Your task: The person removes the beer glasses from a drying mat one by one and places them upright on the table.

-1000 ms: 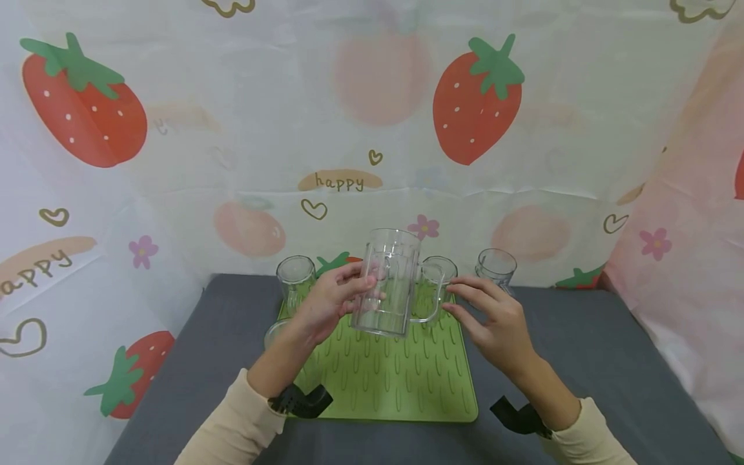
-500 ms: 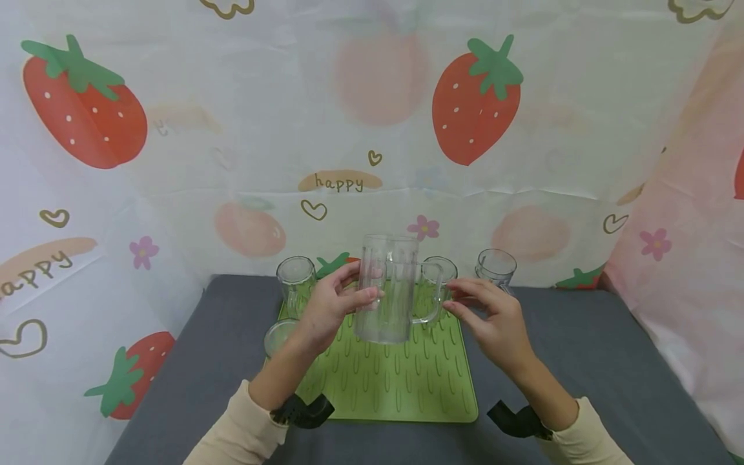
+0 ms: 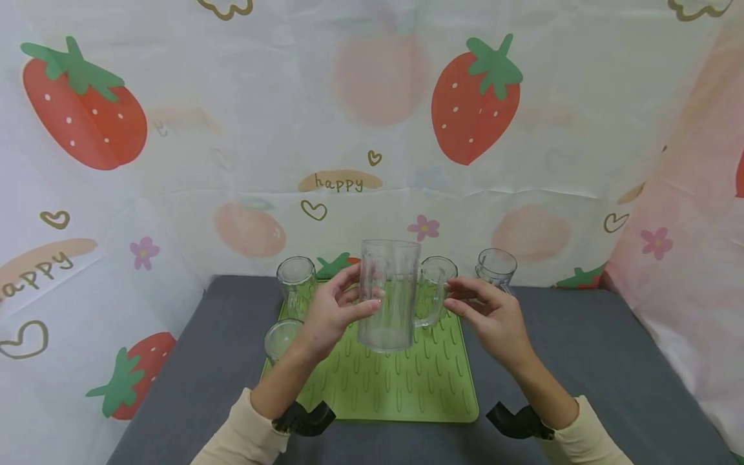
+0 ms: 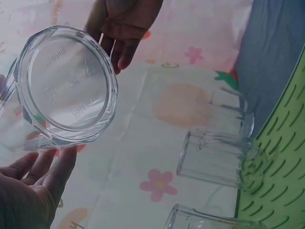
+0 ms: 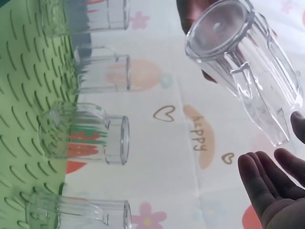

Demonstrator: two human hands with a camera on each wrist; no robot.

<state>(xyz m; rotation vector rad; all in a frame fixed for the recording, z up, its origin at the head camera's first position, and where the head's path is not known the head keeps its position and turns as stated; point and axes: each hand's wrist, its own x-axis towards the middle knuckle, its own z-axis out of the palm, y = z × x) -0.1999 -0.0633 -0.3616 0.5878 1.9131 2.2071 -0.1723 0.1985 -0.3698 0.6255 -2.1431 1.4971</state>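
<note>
A clear plastic-looking mug [image 3: 388, 323] hangs upright above the green ridged mat. My left hand [image 3: 334, 316] grips its body from the left, thumb in front. In the left wrist view the mug's base [image 4: 69, 83] faces the camera with raised lettering, and the left hand [image 4: 35, 191] lies below it. My right hand [image 3: 494, 320] is at the mug's handle [image 3: 434, 307] with bent, relaxed fingers. The right wrist view has the right hand's fingers [image 5: 259, 176] close beside the handle [image 5: 259, 102]; whether they touch it is unclear.
Several more clear mugs stand around: one at the mat's back left [image 3: 296, 271], one at its left edge [image 3: 283, 336], one behind the held mug [image 3: 440, 266], one farther right [image 3: 496, 261]. The green mat [image 3: 401, 400] lies on a grey-covered table [image 3: 587, 361].
The held mug has gone from tilted to upright and sunk slightly. My left hand has turned with it, its thumb now lower. The right hand has barely moved.
</note>
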